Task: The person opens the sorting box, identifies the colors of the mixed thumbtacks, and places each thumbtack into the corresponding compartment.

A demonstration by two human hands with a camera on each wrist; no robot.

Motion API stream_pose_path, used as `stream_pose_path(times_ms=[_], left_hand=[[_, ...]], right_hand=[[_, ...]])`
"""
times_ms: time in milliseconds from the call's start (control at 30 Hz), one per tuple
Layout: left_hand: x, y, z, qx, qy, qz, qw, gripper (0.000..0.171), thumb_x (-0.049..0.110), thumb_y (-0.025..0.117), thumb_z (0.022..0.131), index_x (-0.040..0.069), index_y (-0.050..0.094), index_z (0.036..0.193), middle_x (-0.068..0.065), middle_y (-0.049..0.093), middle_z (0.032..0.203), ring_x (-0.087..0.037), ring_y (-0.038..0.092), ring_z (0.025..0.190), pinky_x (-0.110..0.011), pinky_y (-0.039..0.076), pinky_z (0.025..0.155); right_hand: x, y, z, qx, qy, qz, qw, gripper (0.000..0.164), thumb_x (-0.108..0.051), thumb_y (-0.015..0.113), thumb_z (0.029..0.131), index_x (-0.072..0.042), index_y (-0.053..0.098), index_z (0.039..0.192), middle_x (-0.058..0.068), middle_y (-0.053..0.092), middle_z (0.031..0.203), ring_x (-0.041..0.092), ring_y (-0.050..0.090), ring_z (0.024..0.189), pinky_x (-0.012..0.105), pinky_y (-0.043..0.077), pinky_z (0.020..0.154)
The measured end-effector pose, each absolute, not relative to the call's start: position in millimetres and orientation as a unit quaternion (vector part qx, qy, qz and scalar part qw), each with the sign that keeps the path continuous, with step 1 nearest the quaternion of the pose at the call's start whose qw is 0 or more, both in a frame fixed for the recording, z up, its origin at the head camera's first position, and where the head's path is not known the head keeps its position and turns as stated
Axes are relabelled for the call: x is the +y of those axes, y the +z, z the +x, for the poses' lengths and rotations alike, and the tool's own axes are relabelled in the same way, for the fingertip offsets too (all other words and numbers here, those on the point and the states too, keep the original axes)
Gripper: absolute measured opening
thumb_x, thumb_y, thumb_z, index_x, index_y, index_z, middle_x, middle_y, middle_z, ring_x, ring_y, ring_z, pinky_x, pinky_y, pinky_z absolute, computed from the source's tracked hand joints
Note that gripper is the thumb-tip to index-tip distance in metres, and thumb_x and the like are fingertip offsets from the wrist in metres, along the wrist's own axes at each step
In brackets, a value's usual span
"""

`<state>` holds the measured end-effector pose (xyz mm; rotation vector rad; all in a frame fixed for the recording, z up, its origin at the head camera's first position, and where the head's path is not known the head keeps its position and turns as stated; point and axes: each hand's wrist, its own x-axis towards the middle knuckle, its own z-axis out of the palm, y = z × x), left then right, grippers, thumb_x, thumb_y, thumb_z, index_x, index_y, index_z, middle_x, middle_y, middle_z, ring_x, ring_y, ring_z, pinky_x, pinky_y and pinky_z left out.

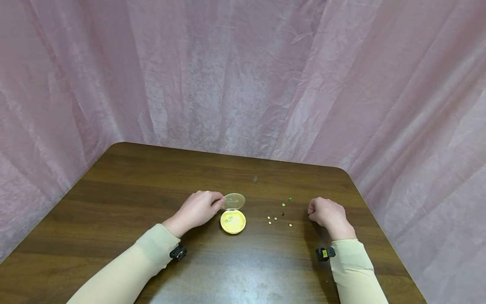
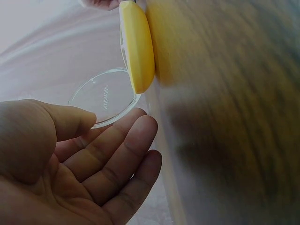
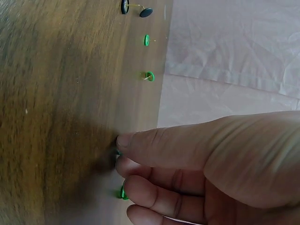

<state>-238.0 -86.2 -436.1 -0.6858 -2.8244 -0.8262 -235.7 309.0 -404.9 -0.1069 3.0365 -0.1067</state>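
Note:
My left hand (image 1: 200, 207) holds the rim of a clear round lid (image 2: 105, 96) with the thumb on one face and the fingers behind. The lid stands raised on its hinge from a round yellow case (image 2: 138, 49). Small items lie inside the case. Low over the table at the right, my right hand (image 1: 327, 213) brings thumb and index fingertip together on a small dark-green thumbtack (image 3: 118, 152), mostly hidden by the fingertips. Past the curled fingers of that hand shows a green thumbtack (image 3: 123, 192).
Several thumbtacks lie between the case and my right hand: gold ones (image 1: 275, 218), a dark one (image 1: 282, 213) and green ones (image 1: 283, 204). Beneath is a brown wooden table (image 1: 159, 177). A pink curtain (image 1: 228, 76) hangs behind its far edge.

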Motion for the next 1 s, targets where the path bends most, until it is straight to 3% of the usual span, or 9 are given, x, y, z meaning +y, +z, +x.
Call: stream_pose_path(times_ms=[500, 900, 1000], left_hand=[[-86.7, -438.6, -239.7, -0.932, -0.27, -0.229, 0.077, 0.019, 0.025, 0.057, 0.1, 0.021, 0.075, 0.096, 0.017, 0.063, 0.08, -0.007, 0.053, 0.065, -0.031, 0.044, 0.067], [-86.5, -439.1, -239.8, -0.931, -0.271, -0.231, 0.076, 0.017, 0.025, 0.059, 0.099, 0.021, 0.075, 0.097, 0.016, 0.064, 0.081, -0.006, 0.054, 0.066, -0.032, 0.044, 0.067], [-86.6, -438.7, -239.9, -0.932, -0.271, -0.229, 0.073, 0.017, 0.025, 0.059, 0.099, 0.02, 0.075, 0.097, 0.016, 0.064, 0.082, -0.006, 0.054, 0.067, -0.032, 0.045, 0.068]], right_hand=[[306.6, -406.5, -234.2, 0.999, -0.026, -0.033, 0.028, 0.013, -0.009, 0.058, 0.074, -0.021, 0.059, 0.069, -0.004, 0.055, 0.068, 0.019, 0.052, 0.066, 0.041, 0.041, 0.056], [297.3, -401.8, -236.1, 0.997, -0.045, -0.055, -0.003, 0.016, -0.009, 0.057, 0.079, -0.019, 0.056, 0.066, -0.004, 0.048, 0.065, 0.017, 0.044, 0.063, 0.034, 0.034, 0.055], [294.5, -400.1, -237.8, 0.996, -0.068, -0.064, -0.014, 0.013, -0.014, 0.061, 0.082, -0.022, 0.061, 0.072, -0.006, 0.053, 0.07, 0.016, 0.047, 0.066, 0.035, 0.038, 0.058]])
